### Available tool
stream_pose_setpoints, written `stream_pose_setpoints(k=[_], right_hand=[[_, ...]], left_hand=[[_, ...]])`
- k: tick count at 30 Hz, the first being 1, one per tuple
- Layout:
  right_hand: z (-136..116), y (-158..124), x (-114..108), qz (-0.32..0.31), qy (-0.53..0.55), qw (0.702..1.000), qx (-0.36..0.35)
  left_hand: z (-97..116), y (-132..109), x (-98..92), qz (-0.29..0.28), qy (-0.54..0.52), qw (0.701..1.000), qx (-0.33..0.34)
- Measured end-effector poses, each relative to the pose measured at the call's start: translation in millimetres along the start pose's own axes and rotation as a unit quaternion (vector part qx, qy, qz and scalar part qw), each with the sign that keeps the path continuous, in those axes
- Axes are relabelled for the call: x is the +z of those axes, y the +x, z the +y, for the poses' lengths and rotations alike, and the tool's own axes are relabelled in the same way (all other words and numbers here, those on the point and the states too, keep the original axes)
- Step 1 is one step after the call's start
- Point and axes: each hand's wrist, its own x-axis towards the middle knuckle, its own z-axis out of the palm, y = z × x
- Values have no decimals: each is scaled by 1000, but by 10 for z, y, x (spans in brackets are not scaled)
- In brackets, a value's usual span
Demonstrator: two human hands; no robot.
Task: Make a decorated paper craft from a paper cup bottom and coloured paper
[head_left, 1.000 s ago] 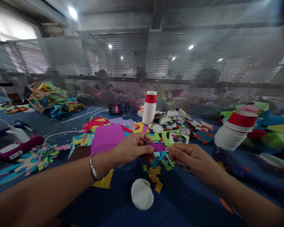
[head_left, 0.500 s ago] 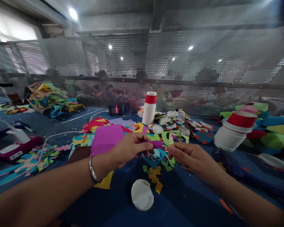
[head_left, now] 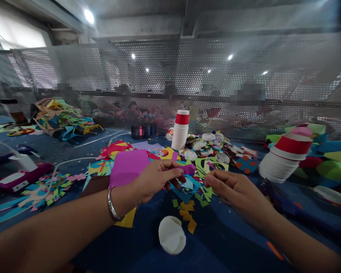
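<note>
The left hand (head_left: pixel 156 180) now pinches the purple paper bit (head_left: pixel 189 168) alone, while the right hand (head_left: pixel 235 191), at 3 o'clock, has let go, fingers maybe empty.

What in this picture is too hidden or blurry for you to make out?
- Purple scrap: mostly hidden by the left hand; its shape is unclear.
- Right hand: whether it holds anything is hidden by its own fingers.
- People behind the mesh screen: blurred and veiled by it.
- Right cup stack: blurred at the frame's side.
</note>
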Motion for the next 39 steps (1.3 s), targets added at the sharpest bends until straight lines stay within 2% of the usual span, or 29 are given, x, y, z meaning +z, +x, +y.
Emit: stream_pose_setpoints(k=[6, 16, 23, 39], right_hand=[[27, 21, -24, -25, 21, 999, 40], [-24, -5, 44, -66, 63, 995, 50], [-13, 9, 48, -81, 59, 994, 42], [-47, -24, 48, -79, 48, 995, 39]], left_hand=[[-14, 23, -14, 15, -22, 998, 48], [-7, -14, 45, -23, 37, 998, 49], [-68, 6, 28, -55, 33, 996, 68], [-23, 12, -35, -94, 29, 994, 41]])
